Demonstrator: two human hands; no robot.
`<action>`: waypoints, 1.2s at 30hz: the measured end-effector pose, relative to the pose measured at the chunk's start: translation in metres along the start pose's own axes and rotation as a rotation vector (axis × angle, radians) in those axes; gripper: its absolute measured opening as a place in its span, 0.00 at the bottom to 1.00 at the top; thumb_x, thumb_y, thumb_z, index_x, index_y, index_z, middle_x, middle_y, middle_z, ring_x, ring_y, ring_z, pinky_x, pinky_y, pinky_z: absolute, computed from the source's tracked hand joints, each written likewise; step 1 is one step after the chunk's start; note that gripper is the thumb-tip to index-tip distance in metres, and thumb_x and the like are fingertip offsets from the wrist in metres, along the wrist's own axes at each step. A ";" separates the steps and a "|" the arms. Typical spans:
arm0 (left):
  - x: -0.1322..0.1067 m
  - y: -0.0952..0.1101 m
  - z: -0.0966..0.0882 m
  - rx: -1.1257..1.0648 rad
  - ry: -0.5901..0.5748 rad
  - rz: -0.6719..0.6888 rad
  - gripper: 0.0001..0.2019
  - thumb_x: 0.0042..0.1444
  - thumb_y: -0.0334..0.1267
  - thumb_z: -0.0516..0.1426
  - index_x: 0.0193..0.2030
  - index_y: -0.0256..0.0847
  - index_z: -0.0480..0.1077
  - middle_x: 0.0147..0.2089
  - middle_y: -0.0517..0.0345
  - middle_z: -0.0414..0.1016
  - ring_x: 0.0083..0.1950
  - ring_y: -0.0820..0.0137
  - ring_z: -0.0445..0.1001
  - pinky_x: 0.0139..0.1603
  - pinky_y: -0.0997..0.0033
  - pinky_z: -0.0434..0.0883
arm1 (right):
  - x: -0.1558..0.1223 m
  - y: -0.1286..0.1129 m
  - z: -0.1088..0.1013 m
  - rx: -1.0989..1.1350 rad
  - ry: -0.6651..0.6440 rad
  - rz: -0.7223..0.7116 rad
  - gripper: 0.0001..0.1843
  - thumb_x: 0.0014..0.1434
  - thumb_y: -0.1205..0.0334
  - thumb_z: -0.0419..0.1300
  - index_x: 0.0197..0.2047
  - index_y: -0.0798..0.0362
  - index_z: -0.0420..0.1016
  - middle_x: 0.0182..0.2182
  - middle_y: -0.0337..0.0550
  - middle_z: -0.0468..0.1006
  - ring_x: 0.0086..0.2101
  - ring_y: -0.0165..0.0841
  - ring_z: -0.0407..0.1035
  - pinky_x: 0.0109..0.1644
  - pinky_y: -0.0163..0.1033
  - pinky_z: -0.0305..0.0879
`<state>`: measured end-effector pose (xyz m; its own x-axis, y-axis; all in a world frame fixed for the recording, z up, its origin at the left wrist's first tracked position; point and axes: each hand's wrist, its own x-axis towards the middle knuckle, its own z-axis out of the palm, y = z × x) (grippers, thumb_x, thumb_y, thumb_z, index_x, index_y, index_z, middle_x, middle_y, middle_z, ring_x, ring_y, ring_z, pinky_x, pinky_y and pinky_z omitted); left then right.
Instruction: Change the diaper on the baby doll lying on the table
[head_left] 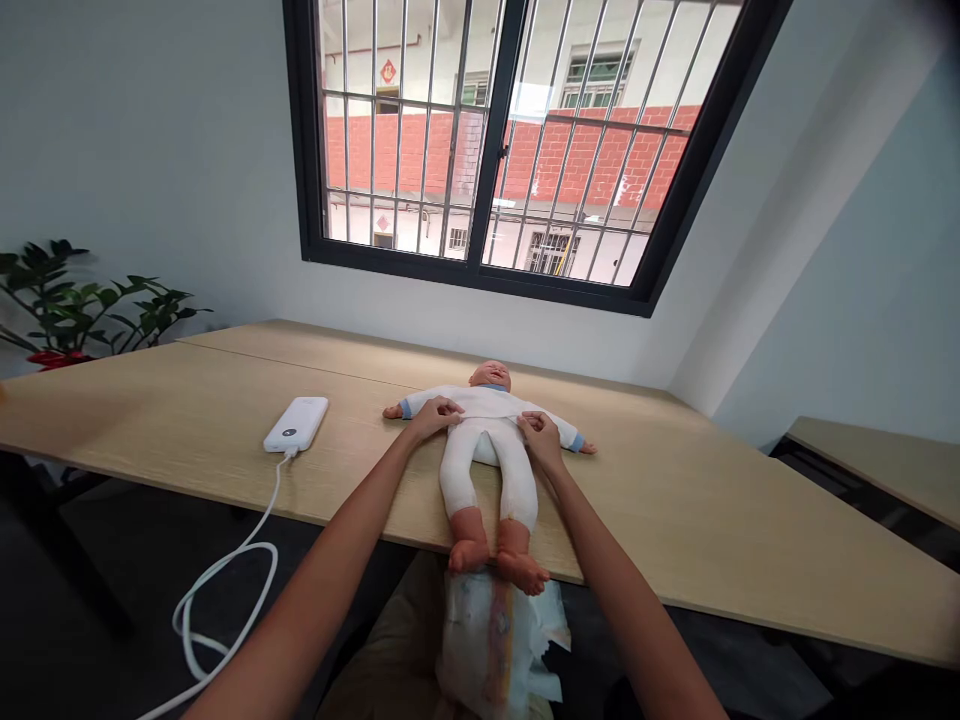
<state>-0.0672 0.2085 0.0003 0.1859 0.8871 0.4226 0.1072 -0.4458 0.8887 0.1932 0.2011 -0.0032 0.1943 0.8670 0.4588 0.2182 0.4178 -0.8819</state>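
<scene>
Head view: doll [486, 428] lies face up on the table [660, 500], head [491, 376] toward the window [480, 150], feet [522, 568] overhanging the near edge. My left hand [436, 416] has thumb and fingers drawn together in a pinch at one side of the white shirt [491, 403], along its hem; my right hand [541, 437] pinches likewise at the other side. Handling, by judgement: shirt looks thin, light and limp, apt to bunch; best held by fingertips at the hem's sides. Torso and legs look soft and cloth-covered, head and feet smoother, firmer, perhaps slippery. Whole doll seems best supported under torso and head; weight, cannot tell. Power bank [297, 424] sits well to the left, cable [274, 500] attached.
</scene>
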 end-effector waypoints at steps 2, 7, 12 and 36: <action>0.001 -0.001 0.000 0.012 0.013 0.010 0.13 0.42 0.41 0.65 0.34 0.37 0.77 0.35 0.55 0.73 0.36 0.69 0.68 0.36 0.71 0.64 | 0.001 0.001 0.000 0.001 0.004 -0.002 0.20 0.45 0.46 0.64 0.35 0.53 0.71 0.32 0.48 0.78 0.33 0.38 0.72 0.40 0.43 0.68; 0.005 -0.004 0.001 -0.012 0.054 -0.009 0.12 0.44 0.44 0.64 0.29 0.37 0.75 0.33 0.55 0.74 0.36 0.68 0.69 0.36 0.71 0.64 | 0.002 0.003 0.000 -0.013 0.010 -0.007 0.20 0.45 0.46 0.62 0.36 0.53 0.71 0.32 0.47 0.78 0.33 0.38 0.72 0.40 0.43 0.68; 0.008 -0.007 0.000 -0.074 0.106 -0.064 0.14 0.46 0.48 0.60 0.26 0.38 0.71 0.25 0.59 0.69 0.29 0.71 0.65 0.31 0.72 0.62 | 0.004 0.002 -0.001 -0.027 0.047 -0.008 0.21 0.45 0.47 0.61 0.37 0.54 0.70 0.33 0.48 0.77 0.34 0.39 0.72 0.40 0.43 0.68; 0.003 -0.006 -0.003 -0.195 0.123 -0.160 0.10 0.41 0.37 0.65 0.27 0.37 0.69 0.27 0.59 0.70 0.27 0.74 0.66 0.29 0.73 0.61 | 0.004 0.007 -0.004 -0.132 0.038 -0.052 0.20 0.47 0.44 0.61 0.34 0.53 0.71 0.34 0.50 0.78 0.34 0.39 0.72 0.42 0.45 0.69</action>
<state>-0.0702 0.2142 -0.0029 0.0606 0.9576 0.2817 -0.0667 -0.2777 0.9584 0.1999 0.2065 -0.0072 0.2147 0.8334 0.5092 0.3524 0.4201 -0.8362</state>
